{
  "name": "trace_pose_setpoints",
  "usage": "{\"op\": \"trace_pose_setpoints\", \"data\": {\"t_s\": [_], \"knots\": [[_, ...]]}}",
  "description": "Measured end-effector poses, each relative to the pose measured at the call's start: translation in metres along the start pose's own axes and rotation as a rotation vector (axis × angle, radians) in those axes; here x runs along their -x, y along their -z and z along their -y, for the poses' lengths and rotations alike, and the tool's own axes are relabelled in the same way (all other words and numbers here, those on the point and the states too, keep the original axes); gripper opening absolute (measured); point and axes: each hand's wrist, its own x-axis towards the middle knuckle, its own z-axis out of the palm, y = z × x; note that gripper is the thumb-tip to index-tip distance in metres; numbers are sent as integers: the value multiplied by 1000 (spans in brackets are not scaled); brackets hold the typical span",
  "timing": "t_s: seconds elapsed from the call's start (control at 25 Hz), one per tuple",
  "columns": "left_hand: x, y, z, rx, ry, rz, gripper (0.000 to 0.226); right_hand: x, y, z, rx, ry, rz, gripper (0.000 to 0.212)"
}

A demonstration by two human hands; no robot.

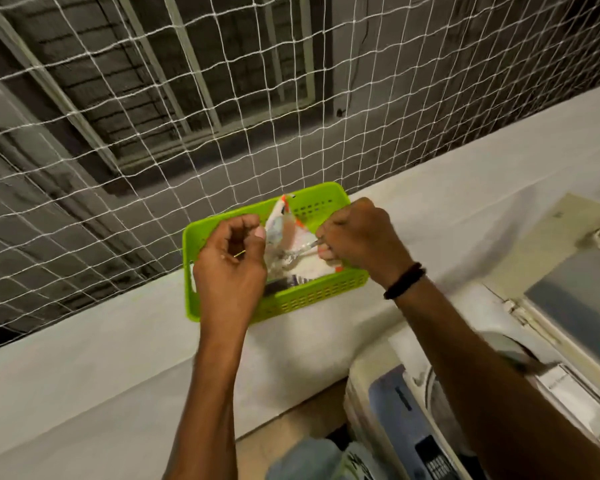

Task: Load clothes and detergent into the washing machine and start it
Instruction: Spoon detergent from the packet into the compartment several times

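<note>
A white detergent bag [293, 244] with orange trim stands in a green plastic basket [312, 296] on the white ledge. My right hand [357, 237] grips the bag's right edge, which looks shiny there, and pulls it sideways. My left hand [232, 258] is curled at the bag's left edge with its thumb tip against the bag. A thin yellow band [239, 253] shows inside its fingers. The washing machine [406, 410] stands at the lower right below my right forearm, with its lid [575, 289] raised. Whether clothes are in the drum is hidden.
White netting [153, 150] hangs close behind the basket, in front of a grey wall with a barred window. The white ledge [101, 358] runs from lower left to upper right. A black band circles my right wrist. The tan floor [291, 431] shows below.
</note>
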Motion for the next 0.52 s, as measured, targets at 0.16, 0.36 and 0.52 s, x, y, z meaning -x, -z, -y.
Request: {"op": "trace_pose_setpoints", "data": {"t_s": [0.16, 0.36, 0.52], "knots": [[0, 6, 6, -59, 1, 9, 12, -13, -14, -2, 51, -26, 14, 16], [7, 7, 1, -115, -40, -1, 10, -6, -8, 0, 273, 10, -33, 25], [17, -4, -12, -86, -110, -11, 12, 14, 11, 4, 413, 86, -150, 18]]}}
